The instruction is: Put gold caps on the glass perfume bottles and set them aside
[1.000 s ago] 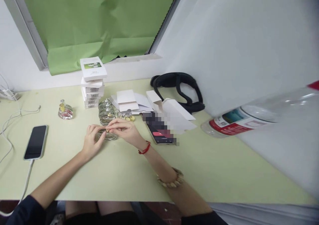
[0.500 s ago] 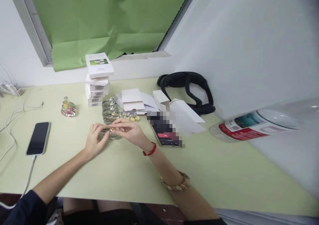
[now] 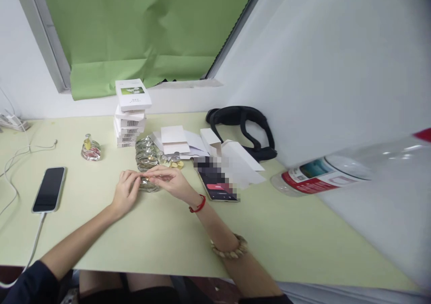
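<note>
My left hand (image 3: 125, 191) and my right hand (image 3: 170, 181) meet over a small clear glass bottle (image 3: 149, 185) standing on the pale green table (image 3: 168, 232). Fingertips of both hands pinch at the gold cap (image 3: 147, 178) on top of it. My left hand steadies the bottle from the left. Behind it stand several more clear glass bottles (image 3: 145, 153), with loose gold caps (image 3: 177, 164) beside them. Another small bottle with a gold cap (image 3: 90, 149) stands alone to the left.
A stack of white boxes (image 3: 130, 115) stands at the back. Folded white cartons (image 3: 208, 144) and a phone (image 3: 218, 185) lie right of my hands. A black phone on a cable (image 3: 49, 189) lies left. A black strap (image 3: 245, 126) and a plastic bottle (image 3: 323, 176) are to the right.
My hands stay on the same bottle and cap, fingers shifting slightly. The view has swung a little, so everything sits slightly further left and lower.
</note>
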A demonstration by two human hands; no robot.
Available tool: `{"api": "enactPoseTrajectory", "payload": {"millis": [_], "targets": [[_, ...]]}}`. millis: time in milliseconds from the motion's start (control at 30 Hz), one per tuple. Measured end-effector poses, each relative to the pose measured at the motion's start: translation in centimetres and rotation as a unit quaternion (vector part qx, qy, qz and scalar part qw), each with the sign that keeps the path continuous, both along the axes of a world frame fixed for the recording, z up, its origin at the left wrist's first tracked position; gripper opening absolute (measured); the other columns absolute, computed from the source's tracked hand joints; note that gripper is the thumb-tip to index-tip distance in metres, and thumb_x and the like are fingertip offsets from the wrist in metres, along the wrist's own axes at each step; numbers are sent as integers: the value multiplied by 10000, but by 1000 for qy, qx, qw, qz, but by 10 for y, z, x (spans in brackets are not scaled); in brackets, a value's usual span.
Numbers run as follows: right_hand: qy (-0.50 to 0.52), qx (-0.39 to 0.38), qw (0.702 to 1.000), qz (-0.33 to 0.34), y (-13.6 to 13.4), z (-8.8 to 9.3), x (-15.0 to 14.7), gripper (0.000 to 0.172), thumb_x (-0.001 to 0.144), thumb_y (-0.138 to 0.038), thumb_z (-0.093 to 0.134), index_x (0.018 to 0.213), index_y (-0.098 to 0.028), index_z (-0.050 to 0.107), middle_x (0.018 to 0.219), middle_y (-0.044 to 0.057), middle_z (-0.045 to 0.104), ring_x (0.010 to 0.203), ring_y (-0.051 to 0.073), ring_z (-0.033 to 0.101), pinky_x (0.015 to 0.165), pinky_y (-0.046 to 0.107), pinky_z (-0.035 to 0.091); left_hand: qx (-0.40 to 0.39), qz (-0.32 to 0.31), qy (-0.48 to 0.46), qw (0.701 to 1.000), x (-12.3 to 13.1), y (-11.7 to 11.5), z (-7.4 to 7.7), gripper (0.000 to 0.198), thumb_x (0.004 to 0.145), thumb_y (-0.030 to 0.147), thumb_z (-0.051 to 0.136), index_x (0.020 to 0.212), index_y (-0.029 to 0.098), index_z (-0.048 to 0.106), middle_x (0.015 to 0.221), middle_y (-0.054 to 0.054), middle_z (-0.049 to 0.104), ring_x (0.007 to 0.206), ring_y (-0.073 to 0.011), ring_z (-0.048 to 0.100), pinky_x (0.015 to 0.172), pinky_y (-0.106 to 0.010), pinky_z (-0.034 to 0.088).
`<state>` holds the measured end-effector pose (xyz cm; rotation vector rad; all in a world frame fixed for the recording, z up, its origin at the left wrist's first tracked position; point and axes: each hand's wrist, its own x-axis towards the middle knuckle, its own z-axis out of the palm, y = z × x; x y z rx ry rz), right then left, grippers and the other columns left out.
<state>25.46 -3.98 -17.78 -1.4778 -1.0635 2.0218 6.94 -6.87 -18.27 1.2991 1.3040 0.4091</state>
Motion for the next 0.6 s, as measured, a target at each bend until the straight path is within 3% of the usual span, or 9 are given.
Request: {"api": "enactPoseTrajectory", "payload": {"millis": [200, 300, 367, 600], "targets": [[-19, -2, 1000, 2, -2, 1, -1, 222, 817, -368, 645, 936, -211, 748, 981, 90, 665, 910, 163, 622, 711, 257, 528, 10, 2, -7, 1000, -1, -1, -3, 260, 989, 295, 381, 1028, 175, 608, 928, -65, 588, 895, -165, 498, 799, -304, 401], [-47, 10, 999, 0, -2, 2, -3, 223, 802, -358, 656, 927, -200, 752, 931, 88, 658, 665, 106, 548, 512, 213, 423, 17, 3, -8, 1000, -1, -1, -3, 228, 981, 267, 400, 1024, 177, 605, 923, -57, 586, 892, -159, 495, 787, -290, 398], [-51, 8, 999, -7, -2, 3, -3, 223, 786, -349, 666, 917, -189, 751, 904, 86, 651, 580, 82, 470, 472, 211, 365, 20, 2, -12, 1000, -1, 0, -3, 223, 983, 262, 399, 1027, 177, 600, 928, -55, 585, 895, -159, 494, 791, -288, 393], [-33, -31, 999, 10, 0, 4, -1, 265, 788, -378, 659, 937, -174, 739, 968, 110, 639, 753, 141, 549, 533, 227, 405, 24, -7, -15, 1000, -1, -1, -4, 263, 1005, 267, 343, 1032, 171, 586, 941, -57, 578, 905, -157, 484, 817, -289, 383]]}}
